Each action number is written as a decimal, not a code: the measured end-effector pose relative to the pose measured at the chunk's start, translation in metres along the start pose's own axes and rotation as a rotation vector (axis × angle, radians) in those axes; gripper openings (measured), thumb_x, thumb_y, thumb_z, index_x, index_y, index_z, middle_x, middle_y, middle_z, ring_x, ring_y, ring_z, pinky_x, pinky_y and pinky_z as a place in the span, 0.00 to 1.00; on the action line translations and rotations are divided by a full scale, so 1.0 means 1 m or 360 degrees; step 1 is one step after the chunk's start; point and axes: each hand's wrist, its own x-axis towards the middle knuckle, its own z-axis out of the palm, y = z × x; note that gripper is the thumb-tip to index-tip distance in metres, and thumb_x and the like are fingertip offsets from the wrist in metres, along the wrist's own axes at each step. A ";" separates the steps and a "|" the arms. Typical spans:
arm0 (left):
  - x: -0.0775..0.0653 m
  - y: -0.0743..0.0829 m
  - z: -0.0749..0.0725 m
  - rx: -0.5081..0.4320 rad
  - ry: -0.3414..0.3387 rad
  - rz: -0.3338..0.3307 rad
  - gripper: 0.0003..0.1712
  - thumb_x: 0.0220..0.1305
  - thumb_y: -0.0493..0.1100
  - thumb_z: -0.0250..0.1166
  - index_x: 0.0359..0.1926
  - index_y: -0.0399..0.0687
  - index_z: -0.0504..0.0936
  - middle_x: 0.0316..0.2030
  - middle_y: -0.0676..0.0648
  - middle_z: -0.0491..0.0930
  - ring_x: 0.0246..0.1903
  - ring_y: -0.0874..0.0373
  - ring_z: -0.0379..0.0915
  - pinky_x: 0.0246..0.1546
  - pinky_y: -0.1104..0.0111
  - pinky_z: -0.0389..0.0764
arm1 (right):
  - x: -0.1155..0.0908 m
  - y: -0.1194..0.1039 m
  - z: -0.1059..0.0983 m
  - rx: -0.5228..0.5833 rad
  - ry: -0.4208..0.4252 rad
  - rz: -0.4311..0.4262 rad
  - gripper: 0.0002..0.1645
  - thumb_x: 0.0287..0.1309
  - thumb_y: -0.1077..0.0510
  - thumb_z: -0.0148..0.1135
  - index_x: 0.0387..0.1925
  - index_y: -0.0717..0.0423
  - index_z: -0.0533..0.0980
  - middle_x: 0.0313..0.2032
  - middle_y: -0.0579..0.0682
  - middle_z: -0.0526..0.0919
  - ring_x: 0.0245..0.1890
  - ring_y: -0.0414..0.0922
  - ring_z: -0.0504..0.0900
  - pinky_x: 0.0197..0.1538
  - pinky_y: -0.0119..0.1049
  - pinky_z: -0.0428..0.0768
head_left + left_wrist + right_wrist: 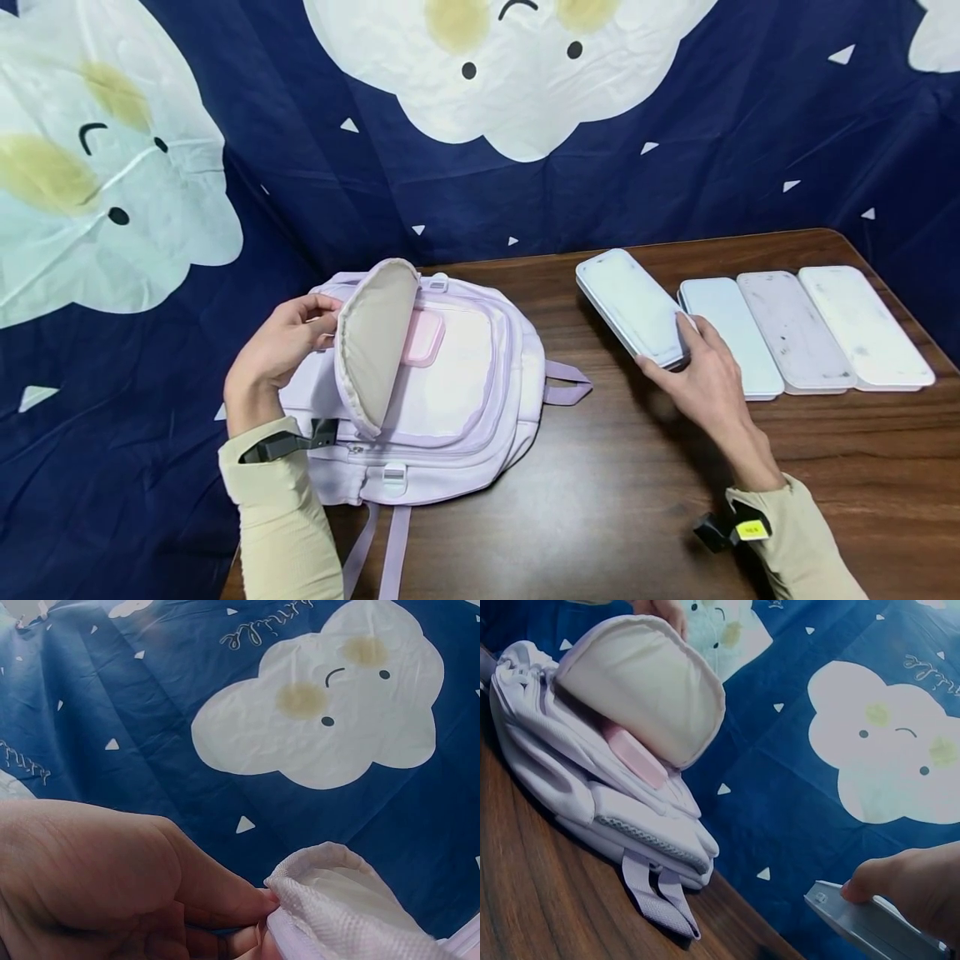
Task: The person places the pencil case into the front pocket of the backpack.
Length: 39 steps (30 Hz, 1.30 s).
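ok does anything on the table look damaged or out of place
The lilac case, between a pale blue case and the white case, has dark marks on top, like scuffs or dirt; I can't tell which. Nothing looks spilled.

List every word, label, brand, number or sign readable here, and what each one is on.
None can be read with certainty.
Cursive lettering on the blue cloth: possibly "smile", but blurred and partly cut off.
Yellow label by the black wrist device: tiny dark characters, too small to read.
Backpack and flat case in the right hand: no readable lettering.
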 end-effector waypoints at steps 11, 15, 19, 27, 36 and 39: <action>0.000 -0.002 0.002 -0.0007 -0.0012 -0.0003 0.13 0.71 0.34 0.48 0.51 0.28 0.65 0.36 0.56 0.72 0.32 0.67 0.72 0.35 0.75 0.77 | -0.001 -0.014 -0.002 0.0082 -0.0016 -0.0073 0.50 0.44 0.47 0.73 0.65 0.64 0.64 0.62 0.68 0.66 0.59 0.66 0.67 0.56 0.62 0.66; -0.001 -0.002 0.002 -0.0003 -0.0007 -0.0004 0.13 0.71 0.34 0.48 0.51 0.27 0.65 0.36 0.56 0.72 0.32 0.67 0.72 0.34 0.75 0.77 | -0.002 -0.018 -0.004 0.0111 -0.0011 -0.0105 0.50 0.43 0.46 0.74 0.65 0.62 0.65 0.62 0.67 0.66 0.59 0.65 0.68 0.56 0.62 0.67; -0.001 -0.002 0.002 0.0006 -0.0005 -0.0013 0.13 0.71 0.34 0.48 0.51 0.28 0.65 0.36 0.56 0.72 0.32 0.68 0.72 0.35 0.74 0.77 | -0.003 -0.022 -0.005 0.0138 -0.0003 -0.0148 0.49 0.43 0.47 0.74 0.65 0.60 0.66 0.61 0.64 0.67 0.58 0.62 0.69 0.55 0.60 0.67; -0.001 -0.002 0.001 0.0011 -0.0008 -0.0002 0.13 0.71 0.35 0.48 0.51 0.28 0.65 0.37 0.55 0.72 0.32 0.67 0.72 0.35 0.75 0.78 | -0.006 -0.034 -0.005 0.0187 -0.0048 -0.0240 0.49 0.41 0.46 0.75 0.64 0.60 0.67 0.62 0.59 0.68 0.57 0.57 0.70 0.53 0.55 0.70; 0.000 0.000 0.002 0.0012 -0.0008 -0.0008 0.12 0.72 0.37 0.48 0.49 0.31 0.67 0.36 0.56 0.73 0.32 0.67 0.74 0.35 0.74 0.78 | -0.011 -0.045 0.003 0.0212 -0.0064 -0.0429 0.50 0.38 0.47 0.77 0.64 0.57 0.68 0.63 0.56 0.69 0.57 0.54 0.72 0.51 0.52 0.72; 0.000 0.000 0.001 0.0015 -0.0006 -0.0005 0.13 0.72 0.37 0.48 0.50 0.30 0.66 0.36 0.57 0.73 0.33 0.67 0.74 0.36 0.74 0.78 | -0.013 -0.050 0.007 0.0226 -0.0079 -0.0493 0.51 0.38 0.46 0.77 0.65 0.55 0.68 0.63 0.55 0.68 0.58 0.54 0.71 0.52 0.51 0.73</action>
